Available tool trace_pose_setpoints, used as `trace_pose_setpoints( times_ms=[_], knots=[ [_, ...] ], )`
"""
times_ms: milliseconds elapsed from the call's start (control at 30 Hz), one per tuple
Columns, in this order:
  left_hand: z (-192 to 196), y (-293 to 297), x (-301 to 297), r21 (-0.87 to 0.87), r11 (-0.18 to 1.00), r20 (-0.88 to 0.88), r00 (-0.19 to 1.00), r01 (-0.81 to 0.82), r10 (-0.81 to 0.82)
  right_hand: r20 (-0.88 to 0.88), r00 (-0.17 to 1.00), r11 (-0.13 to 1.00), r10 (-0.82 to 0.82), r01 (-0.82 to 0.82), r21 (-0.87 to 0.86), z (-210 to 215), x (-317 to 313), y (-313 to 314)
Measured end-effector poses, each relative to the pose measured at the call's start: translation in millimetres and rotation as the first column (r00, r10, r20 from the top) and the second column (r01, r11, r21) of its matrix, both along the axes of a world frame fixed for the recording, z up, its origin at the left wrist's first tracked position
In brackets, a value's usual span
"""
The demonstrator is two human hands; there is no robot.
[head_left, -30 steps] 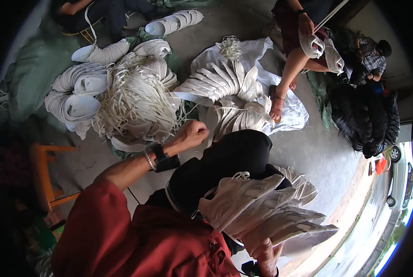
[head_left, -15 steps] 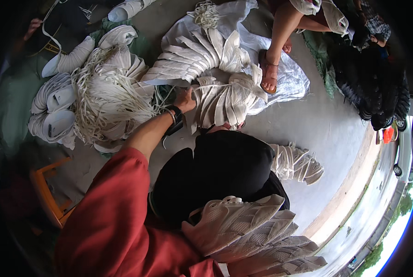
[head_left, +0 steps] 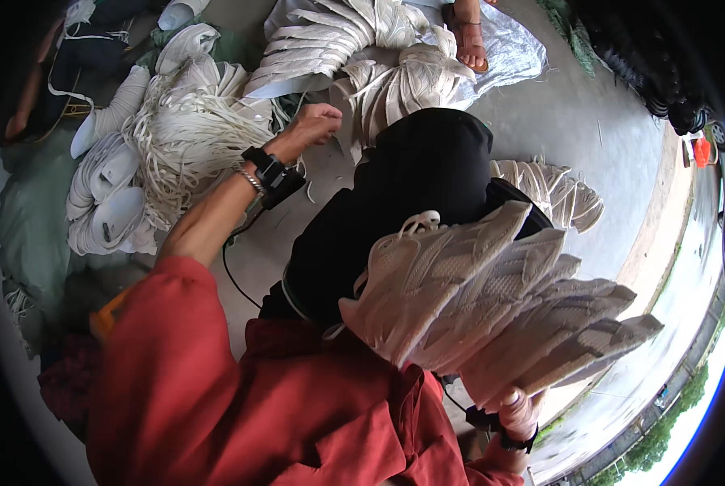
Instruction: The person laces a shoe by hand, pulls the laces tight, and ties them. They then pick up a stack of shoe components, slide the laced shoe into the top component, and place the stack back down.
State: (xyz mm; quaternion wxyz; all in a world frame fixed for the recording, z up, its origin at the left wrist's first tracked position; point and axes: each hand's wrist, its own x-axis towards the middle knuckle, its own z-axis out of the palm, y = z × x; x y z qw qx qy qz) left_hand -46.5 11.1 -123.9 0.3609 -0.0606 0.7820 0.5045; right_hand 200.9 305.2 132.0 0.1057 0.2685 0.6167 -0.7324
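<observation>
A nested stack of white shoe uppers (head_left: 476, 283), with mesh panels and some laces, lies across my lap and tilts to the right. My right hand (head_left: 520, 413) grips this stack from below at its lower right end, thumb showing. My left hand (head_left: 314, 125) hovers over the floor with its fingers curled closed; whether anything is inside them is hidden. Just beyond it, a curved row of nested white uppers (head_left: 403, 89) stands on the floor, apart from the hand. A heap of loose white laces (head_left: 192, 138) lies to its left.
Another row of uppers (head_left: 322, 44) curves at the far side on white plastic sheeting (head_left: 512, 49). A tied bundle of uppers (head_left: 553, 190) lies right of my knee. Someone's sandalled foot (head_left: 470, 49) rests at the far side. Black items (head_left: 638, 65) are piled at the far right.
My left hand has come away from the uppers on the floor and drawn back. The stack on my lap has risen rightward, and my right hand now shows on it.
</observation>
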Motion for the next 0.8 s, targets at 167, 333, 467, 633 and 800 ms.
trace_pose_setpoints(
  times_ms=[167, 333, 467, 633, 800],
  knots=[
    [119, -20, 73, 0.226, 0.973, 0.004, 0.999, 0.035, -0.037, -0.056, 0.996, 0.996, 0.071, -0.069, 0.051, 18, 3, -13],
    [220, -5, 151, 0.245, 0.804, -0.118, 0.84, 0.541, -0.529, -0.167, 0.952, 0.945, 0.255, -0.21, 0.249, 11, 2, -9],
    [254, 14, 208, 0.37, 0.646, -0.26, 0.742, 0.668, -0.618, -0.255, 0.912, 0.931, 0.321, -0.256, 0.258, 20, 3, -13],
    [306, 76, 228, 0.192, 0.712, -0.844, 0.483, 0.675, -0.231, -0.28, 0.91, 0.922, 0.307, -0.212, 0.323, -1, 5, -13],
    [306, 154, 225, -0.212, 0.604, -0.948, -0.011, 0.768, -0.319, -0.655, 0.652, 0.842, 0.382, 0.046, 0.537, -73, 20, -14]
  ],
)
